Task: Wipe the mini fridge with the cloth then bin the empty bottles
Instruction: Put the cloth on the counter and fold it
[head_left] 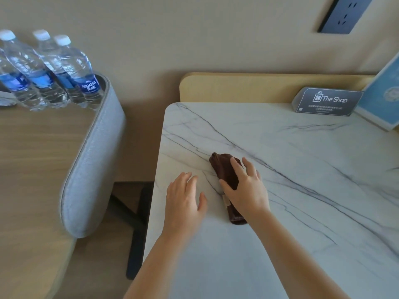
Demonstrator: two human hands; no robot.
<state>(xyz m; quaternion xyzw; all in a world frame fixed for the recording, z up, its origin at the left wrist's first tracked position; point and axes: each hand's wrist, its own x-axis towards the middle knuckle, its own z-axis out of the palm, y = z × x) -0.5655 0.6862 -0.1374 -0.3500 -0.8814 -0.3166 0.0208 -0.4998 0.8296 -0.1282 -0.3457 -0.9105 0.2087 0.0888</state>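
A marble-patterned table (302,169) lies under both hands. Far to the left of the left hand, across a gap, is a wooden top (32,158) with a grey padded rim (92,165). At its far end, well apart from the hands, capped bottles (49,72) with blue labels stand close together. The left hand (185,199) rests flat on the table, fingers straight and loosely spread. The right hand (246,188), fingers wide, presses on the brown cloth (224,167), which lies bunched just right of the left hand. Beyond the right hand, by the wall, stand a blue card (384,96) and a small grey sign (326,101).
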